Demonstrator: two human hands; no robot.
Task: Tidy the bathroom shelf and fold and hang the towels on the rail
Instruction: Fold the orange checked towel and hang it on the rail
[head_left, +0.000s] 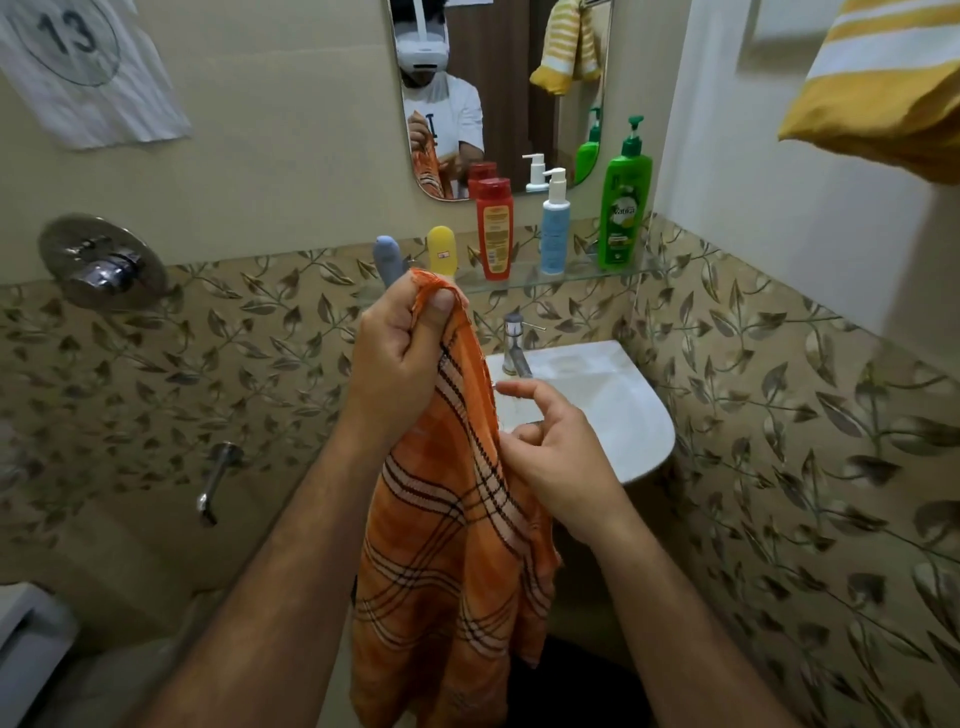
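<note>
Left grip (402, 332) pinches orange towel (447, 545); glass shelf (571, 275) holds bottles.

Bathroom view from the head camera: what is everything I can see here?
orange checked towel: 1, orange, hanging from left hand
yellow striped towel: 1, yellow and white, upper right
glass shelf: 1, clear, under mirror
red bottle: 1, on shelf
blue pump bottle: 1, on shelf
green pump bottle: 1, on shelf
yellow tube: 1, on shelf
grey tube: 1, on shelf
mirror: 1, wall
basin: 1, white
tap: 1, chrome
left hand: grips towel top
right hand: touches towel edge
</note>
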